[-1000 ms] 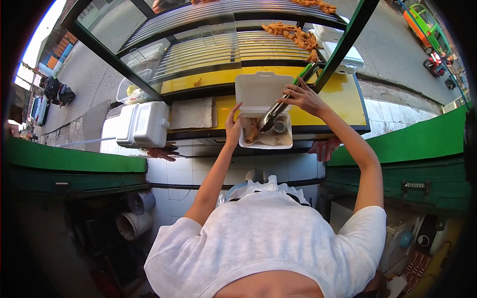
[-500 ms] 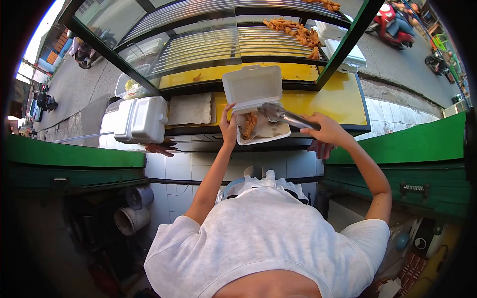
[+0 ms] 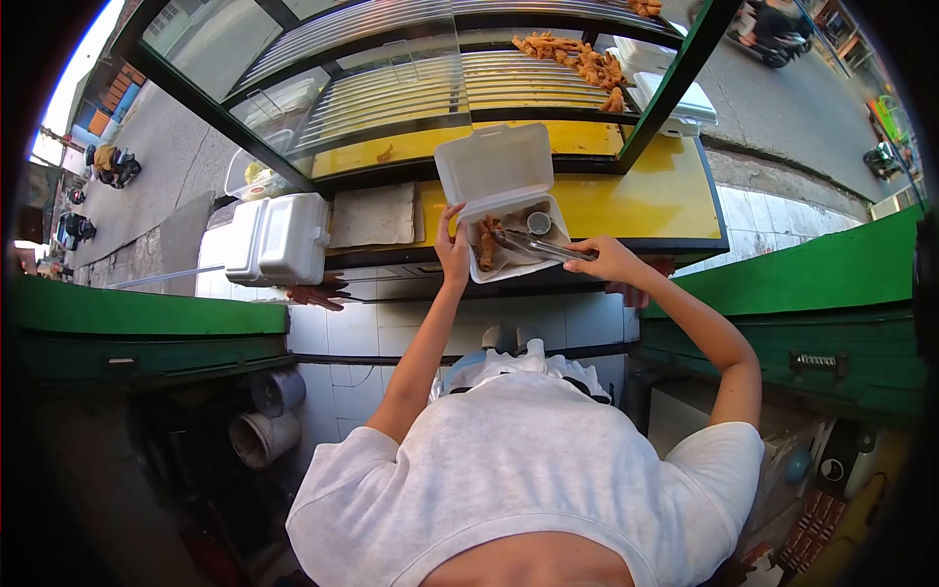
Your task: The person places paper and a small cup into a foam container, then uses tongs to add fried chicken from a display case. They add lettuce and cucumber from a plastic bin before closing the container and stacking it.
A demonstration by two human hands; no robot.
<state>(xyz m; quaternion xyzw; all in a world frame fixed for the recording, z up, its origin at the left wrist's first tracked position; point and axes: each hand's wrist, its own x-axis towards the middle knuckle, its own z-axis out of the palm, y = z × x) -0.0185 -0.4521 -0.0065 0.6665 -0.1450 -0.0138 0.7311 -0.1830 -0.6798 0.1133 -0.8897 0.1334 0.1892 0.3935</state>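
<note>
An opened white foam takeaway box [image 3: 494, 168] rests at the counter's front edge, its lid tilted back. My left hand [image 3: 453, 252] grips the box's left side, fingers up along the wall near the hinge. In my right hand [image 3: 604, 262] is a pair of metal tongs [image 3: 536, 245], reaching leftward into the box. Their tips are right at a piece of fried chicken [image 3: 488, 243] lying in the left part of the box on a paper lining. A small round cup [image 3: 538, 223] sits in the box's back right area.
Closed foam boxes [image 3: 293, 238] are stacked left, beside brown paper sheets [image 3: 375, 213]. Behind stands a glass display case with metal racks [image 3: 377, 103] and fried chicken pieces [image 3: 577, 61]. The yellow counter [image 3: 646, 201] extends right. Green panels [image 3: 822, 284] flank me; motorbikes [image 3: 115, 164] are on the road.
The tongs have moved down and left, from above the box's right side to the fried chicken inside. The small cup now shows uncovered. My left hand stays on the box.
</note>
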